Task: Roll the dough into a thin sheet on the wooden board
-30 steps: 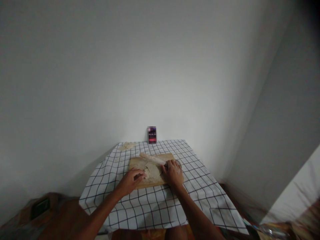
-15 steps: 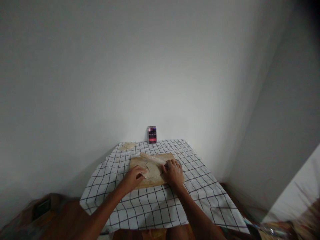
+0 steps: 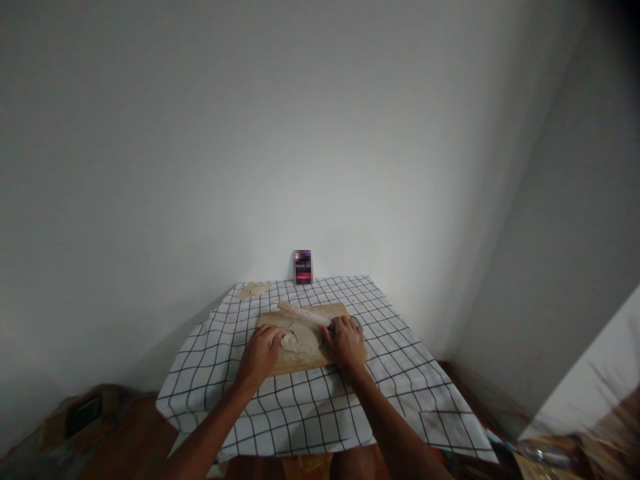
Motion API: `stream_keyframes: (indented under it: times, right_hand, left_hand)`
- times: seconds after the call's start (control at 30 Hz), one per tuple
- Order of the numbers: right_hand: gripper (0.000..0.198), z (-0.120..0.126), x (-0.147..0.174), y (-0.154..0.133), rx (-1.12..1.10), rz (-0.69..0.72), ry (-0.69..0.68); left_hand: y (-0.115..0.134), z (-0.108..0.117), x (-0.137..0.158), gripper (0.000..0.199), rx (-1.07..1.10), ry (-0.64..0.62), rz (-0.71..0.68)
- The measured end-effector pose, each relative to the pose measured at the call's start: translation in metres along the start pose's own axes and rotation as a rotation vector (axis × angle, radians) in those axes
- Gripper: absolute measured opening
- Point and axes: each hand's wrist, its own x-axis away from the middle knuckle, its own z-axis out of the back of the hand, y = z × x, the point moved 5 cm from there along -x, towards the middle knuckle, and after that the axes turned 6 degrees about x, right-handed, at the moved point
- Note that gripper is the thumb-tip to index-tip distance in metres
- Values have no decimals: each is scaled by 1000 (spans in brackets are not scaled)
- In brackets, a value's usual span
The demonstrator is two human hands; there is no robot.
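Note:
A flat sheet of pale dough [image 3: 306, 339] lies on a wooden board [image 3: 295, 367], with a raised, uneven flap at its left edge. My left hand [image 3: 261, 348] is at that edge, fingers drawn together on the dough; the exact grip is small and partly hidden. A floury rolling pin [image 3: 304, 313] rests slantwise across the far part of the board. My right hand [image 3: 347, 343] is closed around its right end, above the dough's right side. Behind the right knuckles, a small round greyish rim [image 3: 357, 323] shows, mostly hidden.
A black-and-white checked cloth [image 3: 400, 393] covers the table. Thin dough pieces [image 3: 253, 290] lie at the far left corner. A dark, pixelated upright object [image 3: 303, 267] stands against the wall [image 3: 320, 147]. Low on the left is a brown box [image 3: 83, 413].
My left hand has moved left and slightly away from the dough's middle, and the left flap shows more. My right hand stays at the rolling pin's end. The view has shifted slightly.

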Motion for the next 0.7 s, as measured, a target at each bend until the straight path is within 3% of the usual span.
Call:
stream_keyframes:
  times: [0.17,0.33,0.4,0.47,0.6,0.7]
  right_hand:
    - [30,-1,0,1,-8,-9,-1]
    - [30,-2,-1,1,-15,-14,-11]
    - [29,1,-1,1,-41,-14,-21]
    - [27,7,1,-1,-80,-12,-46]
    - [26,24,15,-13,-115,-1,-209]
    - [33,36,36,-31,-96,31,-298]
  left_hand:
    - [8,-19,28,54,-75,-189,-165]
    - [7,-21,37,56,-78,-269,-166]
    - [7,-8,30,55,-1,-219,-146]
    - [8,13,16,55,80,-92,-142]
    - [13,51,-20,51,156,156,-160]
    - [17,43,-41,50,147,134,-173]
